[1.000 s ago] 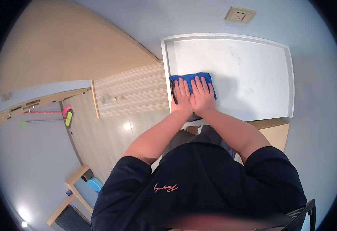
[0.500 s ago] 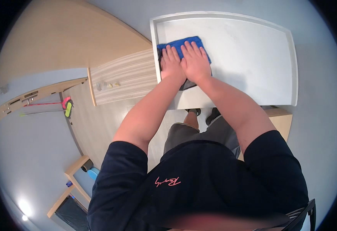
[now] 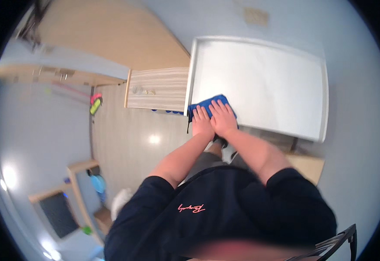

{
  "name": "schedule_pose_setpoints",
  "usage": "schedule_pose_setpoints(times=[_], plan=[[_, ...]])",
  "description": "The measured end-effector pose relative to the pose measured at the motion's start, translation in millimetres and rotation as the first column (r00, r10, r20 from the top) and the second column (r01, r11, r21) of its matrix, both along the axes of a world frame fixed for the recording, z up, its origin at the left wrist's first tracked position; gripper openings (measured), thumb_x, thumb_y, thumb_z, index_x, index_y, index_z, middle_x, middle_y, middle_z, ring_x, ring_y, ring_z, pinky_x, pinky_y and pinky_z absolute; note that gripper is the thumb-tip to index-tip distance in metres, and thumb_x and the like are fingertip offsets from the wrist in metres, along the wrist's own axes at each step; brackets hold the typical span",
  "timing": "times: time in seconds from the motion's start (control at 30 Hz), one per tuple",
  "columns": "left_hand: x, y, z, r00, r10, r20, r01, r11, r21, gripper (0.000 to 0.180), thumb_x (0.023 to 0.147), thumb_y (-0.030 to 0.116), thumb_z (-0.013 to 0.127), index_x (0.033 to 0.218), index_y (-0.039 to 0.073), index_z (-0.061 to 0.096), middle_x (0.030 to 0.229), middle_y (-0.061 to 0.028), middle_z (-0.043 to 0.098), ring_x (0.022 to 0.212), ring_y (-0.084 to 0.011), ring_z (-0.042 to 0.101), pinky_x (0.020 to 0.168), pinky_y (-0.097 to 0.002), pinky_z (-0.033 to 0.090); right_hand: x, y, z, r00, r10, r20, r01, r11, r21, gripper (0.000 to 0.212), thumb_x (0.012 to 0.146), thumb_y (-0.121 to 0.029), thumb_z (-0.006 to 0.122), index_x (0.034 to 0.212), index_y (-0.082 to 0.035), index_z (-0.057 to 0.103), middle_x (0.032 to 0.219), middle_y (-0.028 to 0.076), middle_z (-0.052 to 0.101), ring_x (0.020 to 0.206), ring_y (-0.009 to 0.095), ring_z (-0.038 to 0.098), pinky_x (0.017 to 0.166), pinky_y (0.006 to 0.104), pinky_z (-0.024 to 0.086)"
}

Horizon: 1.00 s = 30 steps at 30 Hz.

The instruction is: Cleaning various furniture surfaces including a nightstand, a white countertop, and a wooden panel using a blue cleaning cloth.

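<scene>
Left hand [image 3: 204, 126] and right hand [image 3: 223, 119] lie flat on a blue cloth [image 3: 205, 103] at the near left corner of a white tabletop [image 3: 263, 82].

Fingers stretch straight, gripping nothing; even pressure from both palms would likely serve best, with care where the cloth meets the near edge. The raised left rim [image 3: 190, 74] stands in the way of a leftward stroke, and a dark strap [image 3: 188, 127] dangles near it. To the left, a striped shelf [image 3: 168, 82] bears small items [image 3: 150, 92], too blurred to name from here.
</scene>
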State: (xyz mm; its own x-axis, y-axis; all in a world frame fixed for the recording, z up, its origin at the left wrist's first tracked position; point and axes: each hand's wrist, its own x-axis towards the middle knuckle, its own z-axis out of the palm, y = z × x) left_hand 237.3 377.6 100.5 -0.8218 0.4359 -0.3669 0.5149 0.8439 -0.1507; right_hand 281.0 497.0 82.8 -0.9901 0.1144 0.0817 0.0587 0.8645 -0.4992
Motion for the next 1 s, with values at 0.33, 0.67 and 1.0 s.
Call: schedule_pose_setpoints(times=[0.33, 0.67, 1.0], plan=[[-18.9, -2.9, 13.6, 0.97, -0.174, 0.17, 0.131, 0.962, 0.238, 0.116, 0.078, 0.062, 0.075, 0.158, -0.01, 0.029, 0.167, -0.0307, 0.024, 0.153, -0.0456, 0.028, 0.124, -0.0497, 0.031, 18.0, 22.0, -11.3, 0.997, 0.034, 0.07, -0.043, 0.991, 0.128, 0.066, 0.095, -0.037, 0.063, 0.152, -0.006, 0.05, 0.162, 0.017, 0.043, 0.15, 0.037, 0.038, 0.122, 0.0525, 0.029], [-30.2, -132.9, -19.3, 0.659, -0.565, 0.496, -0.068, 0.613, 0.788, 0.062, 0.093, 0.049, 0.069, 0.133, 0.003, 0.067, 0.13, -0.0212, 0.069, 0.116, -0.0368, 0.068, 0.102, -0.0448, 0.052, 44.4, -6.6, -15.3, 0.996, -0.083, -0.041, 0.09, 0.965, 0.245, 0.052, 0.078, -0.012, 0.074, 0.129, -0.005, 0.066, 0.144, 0.019, 0.059, 0.136, 0.041, 0.052, 0.114, 0.0534, 0.041], [-57.4, -576.6, -179.0, 0.472, 0.263, 0.841, -0.745, 0.629, 0.222, 0.047, 0.099, 0.041, 0.064, 0.125, 0.002, 0.072, 0.12, -0.0157, 0.075, 0.112, -0.0249, 0.07, 0.099, -0.0395, 0.054, 16.2, -32.6, 25.0, 0.668, -0.732, -0.134, 0.659, 0.666, -0.35, 0.043, 0.094, -0.006, 0.063, 0.136, 0.001, 0.058, 0.128, 0.021, 0.067, 0.121, 0.033, 0.064, 0.109, 0.0404, 0.046]])
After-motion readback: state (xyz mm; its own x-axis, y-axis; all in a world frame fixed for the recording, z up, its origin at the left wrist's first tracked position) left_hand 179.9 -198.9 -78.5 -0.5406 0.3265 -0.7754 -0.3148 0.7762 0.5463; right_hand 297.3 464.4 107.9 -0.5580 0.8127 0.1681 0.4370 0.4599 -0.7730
